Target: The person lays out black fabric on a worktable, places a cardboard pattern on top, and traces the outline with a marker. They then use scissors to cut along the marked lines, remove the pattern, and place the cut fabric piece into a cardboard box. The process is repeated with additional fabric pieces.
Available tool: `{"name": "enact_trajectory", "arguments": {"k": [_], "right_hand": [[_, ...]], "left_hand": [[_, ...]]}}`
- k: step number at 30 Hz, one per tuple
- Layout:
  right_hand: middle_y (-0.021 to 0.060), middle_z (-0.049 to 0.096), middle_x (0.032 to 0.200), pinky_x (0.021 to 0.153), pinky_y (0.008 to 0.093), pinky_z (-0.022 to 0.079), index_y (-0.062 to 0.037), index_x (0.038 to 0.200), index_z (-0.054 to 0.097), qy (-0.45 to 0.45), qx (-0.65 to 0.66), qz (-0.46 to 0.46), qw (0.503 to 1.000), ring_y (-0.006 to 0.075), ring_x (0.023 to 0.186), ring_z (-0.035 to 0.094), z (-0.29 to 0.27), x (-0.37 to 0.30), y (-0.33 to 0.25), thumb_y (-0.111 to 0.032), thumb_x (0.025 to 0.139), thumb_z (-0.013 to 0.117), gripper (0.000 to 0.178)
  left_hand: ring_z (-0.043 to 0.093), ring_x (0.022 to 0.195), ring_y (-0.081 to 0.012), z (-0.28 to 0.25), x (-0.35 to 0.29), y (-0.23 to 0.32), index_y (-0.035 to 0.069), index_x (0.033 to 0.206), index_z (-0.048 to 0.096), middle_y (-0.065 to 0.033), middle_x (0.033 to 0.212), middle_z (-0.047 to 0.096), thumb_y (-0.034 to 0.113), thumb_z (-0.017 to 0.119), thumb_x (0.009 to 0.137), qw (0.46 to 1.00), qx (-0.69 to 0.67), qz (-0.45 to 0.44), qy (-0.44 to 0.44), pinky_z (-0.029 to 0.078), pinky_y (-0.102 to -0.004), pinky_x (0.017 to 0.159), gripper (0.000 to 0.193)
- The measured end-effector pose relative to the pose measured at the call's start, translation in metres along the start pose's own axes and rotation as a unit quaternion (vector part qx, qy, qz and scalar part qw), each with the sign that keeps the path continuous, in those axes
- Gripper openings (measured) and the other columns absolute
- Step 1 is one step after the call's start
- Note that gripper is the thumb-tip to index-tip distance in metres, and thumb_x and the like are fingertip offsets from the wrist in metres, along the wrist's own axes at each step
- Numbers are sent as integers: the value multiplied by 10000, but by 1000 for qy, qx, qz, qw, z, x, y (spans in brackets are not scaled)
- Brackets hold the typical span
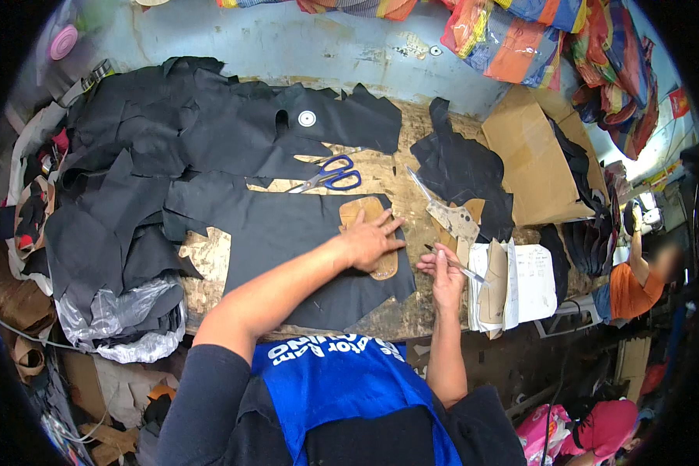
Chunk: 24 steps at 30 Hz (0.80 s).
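Observation:
My left hand [365,242] lies flat with fingers spread on a tan pattern piece [386,266], pressing it onto a sheet of black leather-like material [287,241]. To the right, my right hand [443,278] grips a slim pen [471,274] between thumb and fingers, raised beside the sheet's edge. Scissors with blue handles [340,172] rest beyond the sheet. Large shears with pale, worn handles [452,220] lie past my right hand. An open notebook [532,283] sits right of the pen, with a brown card [493,293] on it.
Black material [132,155] is heaped across the table's left and back, with a white disc [307,118] on top. More black pieces [462,159] lie before a cardboard box [540,159]. Colourful bags [505,39] hang above. A person in orange [635,291] works at far right.

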State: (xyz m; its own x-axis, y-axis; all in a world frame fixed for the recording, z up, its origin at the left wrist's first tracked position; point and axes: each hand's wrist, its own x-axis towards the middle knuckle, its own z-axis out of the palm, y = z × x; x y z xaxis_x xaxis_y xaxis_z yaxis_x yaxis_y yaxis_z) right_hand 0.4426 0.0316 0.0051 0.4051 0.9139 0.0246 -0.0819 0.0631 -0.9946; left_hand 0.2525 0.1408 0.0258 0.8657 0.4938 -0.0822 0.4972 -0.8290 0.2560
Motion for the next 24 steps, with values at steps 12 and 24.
{"name": "enact_trajectory", "arguments": {"k": [12, 24], "right_hand": [[92, 640, 803, 655, 265, 514, 25, 1113, 563, 7, -76, -28, 997, 143, 689, 625, -13, -8, 5, -113, 951, 481, 228], [136, 656, 901, 798, 342, 491, -41, 979, 658, -42, -270, -168, 947, 274, 834, 629, 13, -5, 11, -135, 713, 760, 300]], "left_hand": [[645, 913, -291, -18, -58, -97, 39, 988, 663, -147, 947, 673, 468, 700, 719, 895, -116, -424, 76, 501, -390, 802, 507], [279, 1361, -246, 6, -55, -65, 107, 1291, 508, -134, 1437, 353, 568, 652, 715, 948, 16, -280, 149, 153, -658, 1031, 752]]}}
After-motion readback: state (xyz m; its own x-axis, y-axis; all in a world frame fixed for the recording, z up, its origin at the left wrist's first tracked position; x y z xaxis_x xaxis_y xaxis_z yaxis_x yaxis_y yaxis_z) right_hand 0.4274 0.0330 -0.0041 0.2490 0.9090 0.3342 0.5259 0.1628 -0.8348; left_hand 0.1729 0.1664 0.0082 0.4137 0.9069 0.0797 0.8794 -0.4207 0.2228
